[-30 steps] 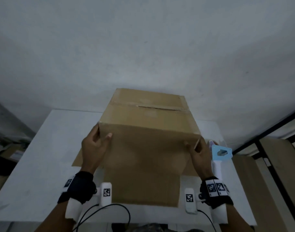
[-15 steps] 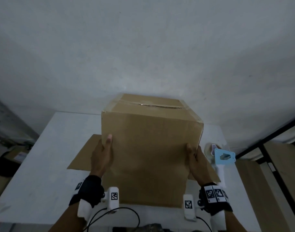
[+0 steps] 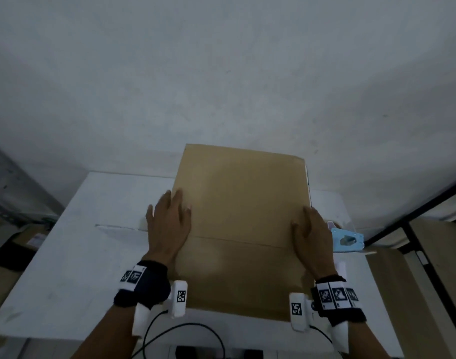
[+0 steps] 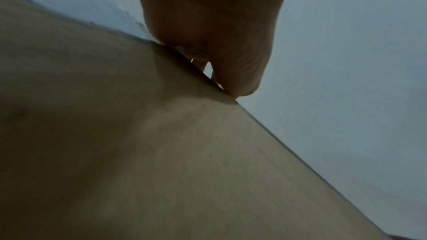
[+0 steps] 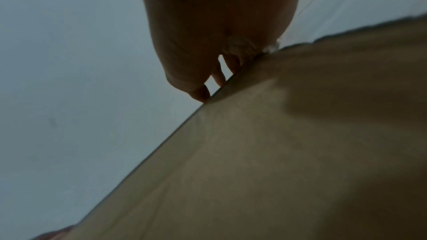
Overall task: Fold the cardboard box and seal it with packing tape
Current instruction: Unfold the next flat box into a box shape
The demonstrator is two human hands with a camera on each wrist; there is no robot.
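The left hand [image 3: 170, 226] lies on the left edge of the cardboard box [image 3: 242, 211]. Its fingers are straight and spread a little, with the thumb on the brown face and the other fingers down the side. It presses the box and does not curl round it. The right hand [image 3: 312, 237] does the same on the right edge, fingers straight, thumb on the face.

The box stands in the middle of the white table [image 3: 92, 255], reaching from the near edge to the far edge. Its big flat face points up at the camera. A thin fold line runs across the face between the two hands.

Only the head view shows the light blue tape dispenser [image 3: 347, 240], just beside the right hand near the table's right edge. It also shows the dark wrist bands with black and white square marks.

The left wrist view shows the left hand [image 4: 208, 30] from below, meeting the sharp edge of the box [image 4: 138, 152]. The right wrist view shows slim gaps between the fingers of the right hand [image 5: 208, 34] at the edge of the box [image 5: 289, 152].

The cardboard is brown, smooth and dull. The table is flat and white.
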